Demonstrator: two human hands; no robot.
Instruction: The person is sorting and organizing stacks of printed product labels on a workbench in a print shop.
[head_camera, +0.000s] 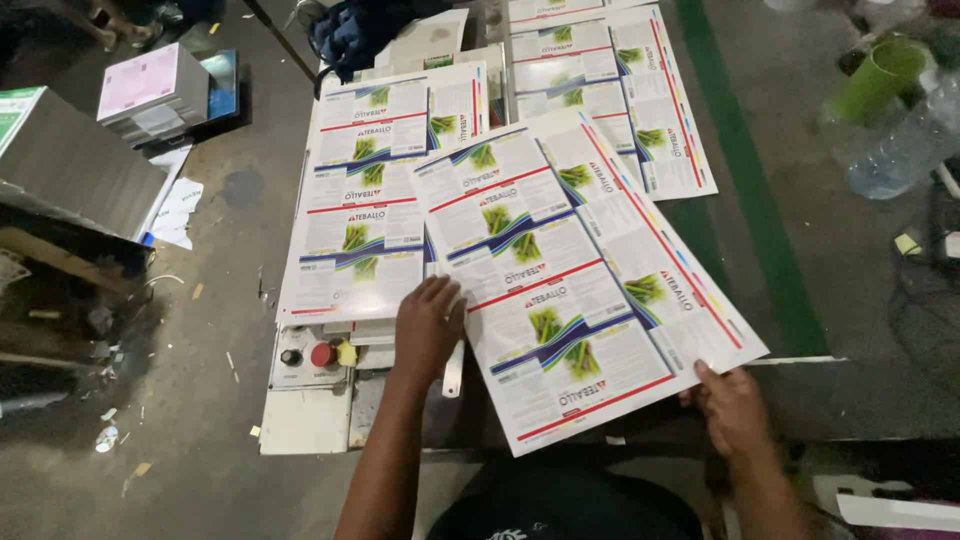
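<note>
Head view, left hand: left hand (428, 325) lies palm down, fingers (447, 296) spread apart and flat on the left edge of the large white glossy printed sheet with green plant pictures and red and blue stripes (560, 290); pressing, not pinching.
Head view, right hand: right hand (733, 405) grips that sheet's near right corner, thumb on top and the other fingers hidden beneath, clamped on the paper.
Sheet place: tilted, spanning between both hands, top end lying over other sheets.
Beyond the left fingers: stack of matching printed sheets (365, 200) just past the fingertips.
Beyond, far side: second spread of matching sheets (610, 90).
Below left wrist: white control box with a red round button (310, 355).
Right of the right hand: dark floor with a green painted stripe (745, 180); clear plastic bottle (905, 145) well apart.
Risk: corner could crease or slip under a one-corner pinch; the flat palm may drag lower sheets askew.
</note>
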